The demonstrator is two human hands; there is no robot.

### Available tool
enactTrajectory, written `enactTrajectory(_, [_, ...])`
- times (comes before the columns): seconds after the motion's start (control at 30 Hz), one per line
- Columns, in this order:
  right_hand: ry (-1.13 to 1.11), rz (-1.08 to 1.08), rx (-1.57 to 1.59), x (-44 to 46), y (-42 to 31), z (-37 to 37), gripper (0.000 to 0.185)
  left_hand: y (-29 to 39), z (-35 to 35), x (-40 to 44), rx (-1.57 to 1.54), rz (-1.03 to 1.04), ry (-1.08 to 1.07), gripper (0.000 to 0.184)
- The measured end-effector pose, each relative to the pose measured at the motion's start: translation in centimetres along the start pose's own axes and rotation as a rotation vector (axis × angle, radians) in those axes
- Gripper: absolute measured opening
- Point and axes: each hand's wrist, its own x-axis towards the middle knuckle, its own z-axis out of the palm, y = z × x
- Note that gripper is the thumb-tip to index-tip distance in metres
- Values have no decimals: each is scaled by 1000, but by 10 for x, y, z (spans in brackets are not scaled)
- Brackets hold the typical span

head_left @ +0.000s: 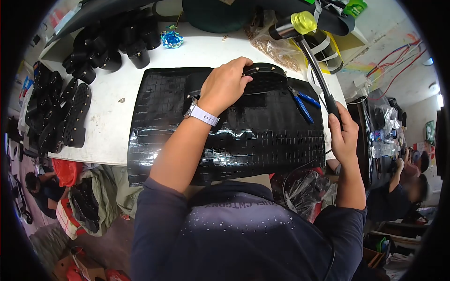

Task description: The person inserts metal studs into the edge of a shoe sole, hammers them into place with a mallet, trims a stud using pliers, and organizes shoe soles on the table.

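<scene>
On the bench lies a black crocodile-patterned mat [253,145]. My left hand [225,85], with a white-strapped watch on the wrist, is closed on a black studded shoe part [265,77] lying on its side near the mat's back edge. My right hand [344,133] is wrapped round the handle of a hammer [315,58], held upright at the right, its yellow-and-black head raised. Blue-handled pliers [303,107] lie on the mat between the shoe part and my right hand.
Black studded soles [77,112] are piled at the left. Black heeled pieces [136,51] and a blue flower [172,39] stand behind. A plastic bag of small studs [276,52] sits at the back. Other people [47,192] are at the far left and right.
</scene>
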Motion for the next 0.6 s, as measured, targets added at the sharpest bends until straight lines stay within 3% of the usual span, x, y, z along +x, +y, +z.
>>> enactTrajectory(0.17, [-224, 12, -299, -1, 0, 3, 28, 4, -4, 0, 8, -64, -33, 30])
enactTrajectory(0.4, [103, 131, 18, -5, 2, -17, 30, 0, -3, 2, 81, -121, -80, 32])
enactTrajectory(0.5, [148, -34, -35, 0, 5, -11, 33, 0, -5, 4, 111, -136, -119, 32])
enactTrajectory(0.53, [103, -86, -156, 1, 2, -8, 34, -2, -4, 4, 122, -136, -123, 32])
enactTrajectory(0.57, [-90, -146, -256, 3, -5, -7, 35, -6, -1, 4, 124, -106, -98, 31])
enactTrajectory(0.6, [-361, 150, -388, 1, -2, -3, 32, -6, 0, 1, 130, -111, -109, 31])
